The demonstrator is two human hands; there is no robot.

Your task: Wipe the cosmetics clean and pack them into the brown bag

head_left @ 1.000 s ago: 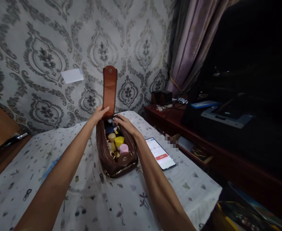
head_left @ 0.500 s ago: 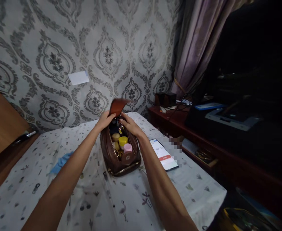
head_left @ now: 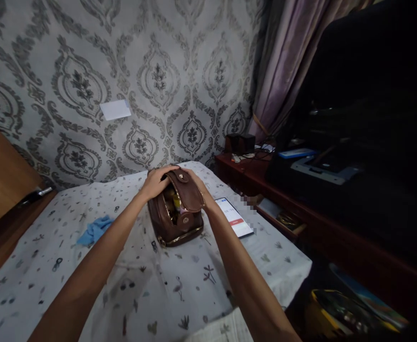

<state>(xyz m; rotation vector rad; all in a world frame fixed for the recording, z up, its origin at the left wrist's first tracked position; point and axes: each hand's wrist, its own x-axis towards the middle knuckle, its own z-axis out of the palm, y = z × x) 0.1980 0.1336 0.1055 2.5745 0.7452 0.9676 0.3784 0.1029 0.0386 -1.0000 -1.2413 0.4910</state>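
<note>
A brown leather bag [head_left: 180,236] with a gold zip sits on the patterned white cloth [head_left: 158,294]. Its flap [head_left: 187,192], with a snap button, lies partly over the unzipped opening. Yellow and pink items show dimly inside. My left hand [head_left: 158,182] is closed on the far left edge of the bag, the fingers reaching across the top. Around the far right side curls my right hand [head_left: 196,181], its fingers mostly hidden behind the flap.
A lit phone [head_left: 235,221] lies right of the bag, and a crumpled blue cloth [head_left: 95,230] to the left. On the right stands a dark red desk [head_left: 226,164] with small black speakers [head_left: 242,143] and an open drawer [head_left: 279,216]. The patterned wall is behind.
The flap, which was raised at the far end, has come down toward me over the opening and covers part of the contents. Both hands stay at the bag's far end.
</note>
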